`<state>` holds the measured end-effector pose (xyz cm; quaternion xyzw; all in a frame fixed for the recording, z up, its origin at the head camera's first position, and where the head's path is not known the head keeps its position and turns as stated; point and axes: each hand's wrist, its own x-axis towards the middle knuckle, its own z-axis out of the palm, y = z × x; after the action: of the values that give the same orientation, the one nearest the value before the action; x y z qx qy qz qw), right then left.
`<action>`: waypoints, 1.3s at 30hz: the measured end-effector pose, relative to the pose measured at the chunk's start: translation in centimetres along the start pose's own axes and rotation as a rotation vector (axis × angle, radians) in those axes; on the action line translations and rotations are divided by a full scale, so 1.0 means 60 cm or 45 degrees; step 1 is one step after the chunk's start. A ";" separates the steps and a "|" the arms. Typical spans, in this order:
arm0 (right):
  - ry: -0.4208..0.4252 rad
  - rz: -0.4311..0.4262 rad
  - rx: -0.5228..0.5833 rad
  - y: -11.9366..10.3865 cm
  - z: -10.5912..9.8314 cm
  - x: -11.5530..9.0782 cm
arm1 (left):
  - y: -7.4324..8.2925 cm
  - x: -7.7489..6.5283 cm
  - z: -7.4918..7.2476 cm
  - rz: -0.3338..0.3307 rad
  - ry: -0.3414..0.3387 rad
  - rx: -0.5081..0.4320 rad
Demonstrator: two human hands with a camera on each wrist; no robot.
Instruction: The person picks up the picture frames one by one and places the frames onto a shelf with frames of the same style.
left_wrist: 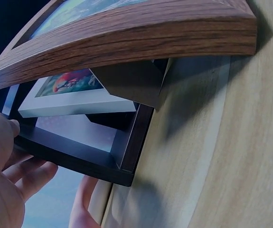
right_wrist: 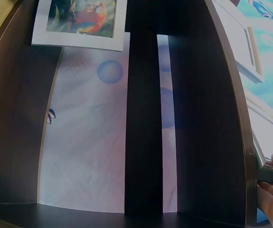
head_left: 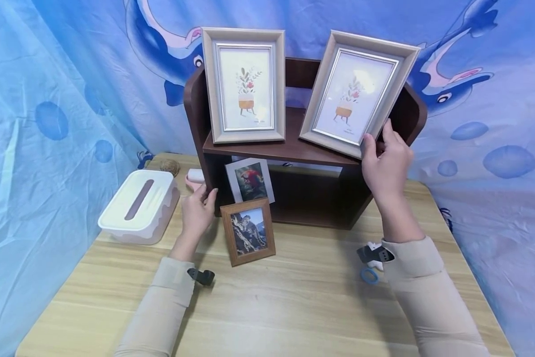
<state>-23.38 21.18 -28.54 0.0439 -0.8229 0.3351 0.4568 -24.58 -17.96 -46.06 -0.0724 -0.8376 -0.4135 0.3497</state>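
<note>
A dark brown two-tier shelf (head_left: 280, 148) stands on the table. My right hand (head_left: 388, 166) pinches the lower right corner of a tilted beige photo frame (head_left: 309, 116) on the upper tier, its print showing a potted plant. A matching beige frame (head_left: 208, 89) stands to its left. At the shelf's left side panel, my left hand (head_left: 197, 210) grips the front edge, with thumb and fingers on either side in the left wrist view. Just right of that hand, a brown wooden frame (head_left: 248, 259) leans back in front of a white frame (head_left: 269, 186) with a parrot picture.
A white lidded box (head_left: 160, 196) with a slot stands at the left, near a twine ball (head_left: 169, 167) and a pink-and-white roller (head_left: 196, 176). A blue ring (head_left: 369, 275) and a small white item (head_left: 374, 246) lie beside the right sleeve. Blue dolphin-print cloth hangs behind.
</note>
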 end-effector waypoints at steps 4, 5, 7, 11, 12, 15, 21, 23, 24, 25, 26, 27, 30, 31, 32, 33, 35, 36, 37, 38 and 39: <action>0.004 0.045 0.043 -0.001 0.001 -0.005 | 0.000 0.002 -0.001 0.003 0.005 -0.009; 0.018 0.052 0.047 -0.001 0.001 -0.007 | -0.001 0.002 -0.001 0.006 0.003 -0.013; 0.049 0.043 0.046 0.000 0.003 -0.011 | -0.001 0.002 -0.001 0.013 0.003 -0.013; 0.068 -0.019 -0.030 0.002 0.006 -0.011 | -0.002 0.000 0.000 0.018 0.002 -0.005; 0.068 -0.029 -0.046 0.002 0.007 -0.010 | -0.002 0.000 0.001 0.017 0.003 0.000; 0.050 -0.035 -0.082 0.004 0.009 -0.006 | -0.001 0.000 0.001 0.015 0.003 0.013; -0.006 -0.001 -0.114 0.005 0.008 -0.003 | 0.000 0.000 0.000 0.020 0.009 0.012; -0.015 0.010 -0.103 0.006 0.008 -0.004 | 0.000 0.000 -0.001 0.021 0.009 0.014; -0.018 0.014 -0.097 0.007 0.008 -0.005 | 0.000 -0.001 -0.001 0.021 0.010 0.016; -0.023 0.014 -0.088 0.008 0.008 -0.006 | -0.001 -0.001 -0.001 0.021 0.010 0.020; -0.026 0.018 -0.082 0.010 0.008 -0.008 | -0.001 -0.002 -0.001 0.021 0.010 0.023; -0.027 0.022 -0.071 0.011 0.008 -0.010 | -0.002 -0.002 0.000 0.021 0.009 0.027; -0.024 0.027 -0.040 0.013 0.005 -0.018 | -0.002 -0.003 0.000 0.022 0.012 0.037; -0.019 0.030 -0.029 0.014 0.004 -0.020 | -0.003 -0.003 0.000 0.022 0.012 0.040; -0.015 0.033 -0.023 0.013 0.002 -0.023 | -0.003 -0.003 0.000 0.024 0.013 0.040; -0.008 0.033 -0.007 0.013 0.000 -0.024 | -0.003 -0.003 0.001 0.025 0.014 0.040; 0.000 0.020 0.013 0.012 -0.004 -0.027 | -0.003 -0.003 0.001 0.027 0.018 0.040; 0.005 0.018 0.030 0.012 -0.007 -0.029 | -0.003 -0.003 0.002 0.028 0.020 0.040; 0.010 0.012 0.047 0.012 -0.010 -0.031 | -0.003 -0.002 0.002 0.029 0.021 0.038; 0.016 0.006 0.067 0.011 -0.012 -0.033 | -0.003 -0.002 0.002 0.029 0.023 0.037; 0.024 0.004 0.092 0.011 -0.015 -0.035 | -0.003 -0.002 0.002 0.029 0.025 0.036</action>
<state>-21.78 21.73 -30.21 0.0557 -0.8060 0.3656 0.4622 -24.64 -17.96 -46.30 -0.0730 -0.8390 -0.3981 0.3636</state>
